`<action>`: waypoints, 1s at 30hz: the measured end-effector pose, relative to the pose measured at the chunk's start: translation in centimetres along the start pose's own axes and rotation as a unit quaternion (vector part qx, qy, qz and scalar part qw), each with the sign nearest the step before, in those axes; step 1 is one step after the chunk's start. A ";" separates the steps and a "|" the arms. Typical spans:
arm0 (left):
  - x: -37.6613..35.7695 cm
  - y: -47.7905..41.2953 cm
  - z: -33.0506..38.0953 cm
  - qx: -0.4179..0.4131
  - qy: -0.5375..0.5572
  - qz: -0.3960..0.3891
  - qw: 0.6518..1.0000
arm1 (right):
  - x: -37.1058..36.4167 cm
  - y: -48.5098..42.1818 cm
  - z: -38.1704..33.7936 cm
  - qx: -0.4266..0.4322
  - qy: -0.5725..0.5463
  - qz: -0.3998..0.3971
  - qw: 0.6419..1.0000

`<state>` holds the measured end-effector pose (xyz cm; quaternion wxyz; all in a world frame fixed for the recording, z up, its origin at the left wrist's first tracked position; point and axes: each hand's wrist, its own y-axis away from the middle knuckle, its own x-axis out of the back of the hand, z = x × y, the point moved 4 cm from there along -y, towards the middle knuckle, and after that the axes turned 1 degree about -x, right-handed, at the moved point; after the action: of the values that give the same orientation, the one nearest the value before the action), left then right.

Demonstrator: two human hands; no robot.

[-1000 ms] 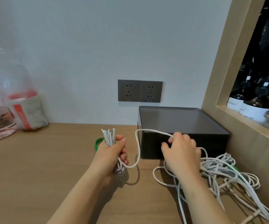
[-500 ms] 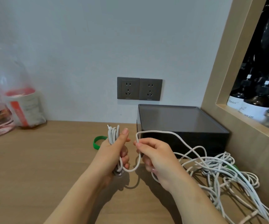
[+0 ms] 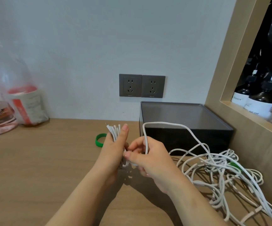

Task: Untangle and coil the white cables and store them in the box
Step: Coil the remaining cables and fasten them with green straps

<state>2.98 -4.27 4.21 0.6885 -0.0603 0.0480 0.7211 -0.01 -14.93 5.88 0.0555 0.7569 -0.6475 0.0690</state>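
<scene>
A wooden desk filled the lower frame. At centre right, against the wall, sat a dark box. Whether it was lidded could not be told, and no cable showed inside it. In the lower right a large tangle of white cables sprawled on the desk just in front of the box, knotted and unsorted. At centre, the left hand gripped a partly coiled bundle of one white cable, its loops standing above the fingers. The right hand, touching the left, pinched that cable's loose strand, which arched up past the box's front edge and ran down into the tangle. A green band lay on the desk just behind the left hand. The task looked to be at an early stage: one cable part-wound, the others untouched, nothing boxed.
</scene>
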 end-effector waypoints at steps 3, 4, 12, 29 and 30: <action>-0.2 -0.1 -0.2 0.018 0.042 -0.022 0.999 | 0.1 0.0 0.1 0.029 0.045 0.012 0.998; -0.2 -0.1 -0.3 0.020 0.042 -0.033 0.998 | 0.1 0.0 0.1 0.035 0.054 0.017 0.998; -0.3 0.1 -0.6 0.053 0.112 -0.044 0.991 | 0.2 0.0 0.1 0.069 0.110 0.016 0.991; 0.8 -0.6 -0.2 0.046 0.243 0.086 0.965 | 1.0 -0.1 0.2 0.018 -0.019 0.027 0.999; 0.5 -0.6 -0.2 0.068 0.288 0.071 0.953 | 1.2 -0.1 0.4 -0.005 -0.078 0.021 0.997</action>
<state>3.54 -3.78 3.92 0.5952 -0.2146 0.2977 0.7149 0.31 -16.10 5.72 0.0073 0.7459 -0.6660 0.0076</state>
